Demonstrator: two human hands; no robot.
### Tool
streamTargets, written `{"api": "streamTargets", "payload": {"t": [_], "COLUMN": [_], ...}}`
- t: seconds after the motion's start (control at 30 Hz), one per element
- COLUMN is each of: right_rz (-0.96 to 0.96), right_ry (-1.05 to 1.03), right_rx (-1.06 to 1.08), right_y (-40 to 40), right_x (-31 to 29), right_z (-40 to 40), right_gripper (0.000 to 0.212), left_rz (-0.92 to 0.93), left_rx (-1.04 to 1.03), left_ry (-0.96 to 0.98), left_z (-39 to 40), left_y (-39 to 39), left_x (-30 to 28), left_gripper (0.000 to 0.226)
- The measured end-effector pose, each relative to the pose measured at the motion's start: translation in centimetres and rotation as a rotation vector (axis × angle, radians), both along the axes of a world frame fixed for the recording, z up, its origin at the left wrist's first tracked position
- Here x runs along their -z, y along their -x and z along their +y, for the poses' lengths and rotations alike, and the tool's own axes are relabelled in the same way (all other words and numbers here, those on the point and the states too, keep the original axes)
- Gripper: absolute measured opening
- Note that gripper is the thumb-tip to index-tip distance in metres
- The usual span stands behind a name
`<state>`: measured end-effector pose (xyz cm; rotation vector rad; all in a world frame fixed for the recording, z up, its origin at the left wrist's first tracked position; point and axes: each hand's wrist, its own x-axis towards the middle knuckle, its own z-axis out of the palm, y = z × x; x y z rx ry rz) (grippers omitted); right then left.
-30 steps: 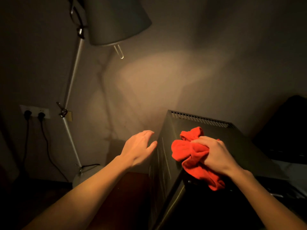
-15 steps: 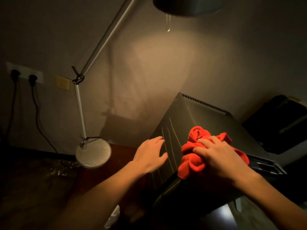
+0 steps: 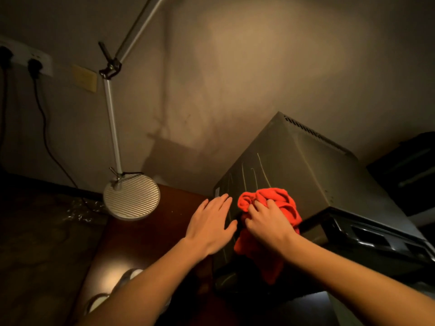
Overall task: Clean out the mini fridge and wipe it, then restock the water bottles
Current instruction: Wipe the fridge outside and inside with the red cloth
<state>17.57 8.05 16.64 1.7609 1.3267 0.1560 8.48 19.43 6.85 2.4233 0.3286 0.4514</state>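
A dark grey mini fridge (image 3: 306,170) stands against the wall at the right, seen from above, with wet streaks on its left side. My right hand (image 3: 268,224) presses a bunched red cloth (image 3: 280,203) against the fridge's upper left edge near the front corner. My left hand (image 3: 211,222) lies flat on the fridge's left side, fingers spread, just beside the cloth. The fridge door and inside are hidden in the dark below. No water bottles are visible.
A desk lamp with a round ribbed base (image 3: 131,198) stands on the dark wooden surface (image 3: 146,236) left of the fridge, its arm (image 3: 113,118) rising overhead. A wall socket (image 3: 30,60) with two plugs and hanging cables is at the far left. A dark object (image 3: 407,170) sits right of the fridge.
My right hand has slid the red cloth from the fridge's top down over its left edge. My left hand moved onto the fridge's side. The view tilted downward.
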Motion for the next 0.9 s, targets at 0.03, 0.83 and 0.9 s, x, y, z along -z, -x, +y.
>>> {"api": "streamTargets", "payload": {"t": [0.03,0.83,0.9], "right_rz": [-0.022,-0.01,-0.055], "right_ry": [-0.015,0.268,0.197], "right_rx": [-0.02,0.056,0.061], "right_y": [-1.0,-2.3,-4.2], "right_x": [0.4,0.4,0.5], "right_z": [0.6,1.8,3.3], "right_gripper": [0.025,0.039,0.038], "left_rz": [0.007,0.031,0.021], "left_rx": [-0.005,-0.075,-0.074], "left_ry": [0.011,0.151,0.147], "left_z": [0.0,-0.7,-0.5], "left_y": [-0.3,-5.3,-5.4], "left_x": [0.6,7.2,7.4], "left_gripper": [0.069,0.068,0.068]}}
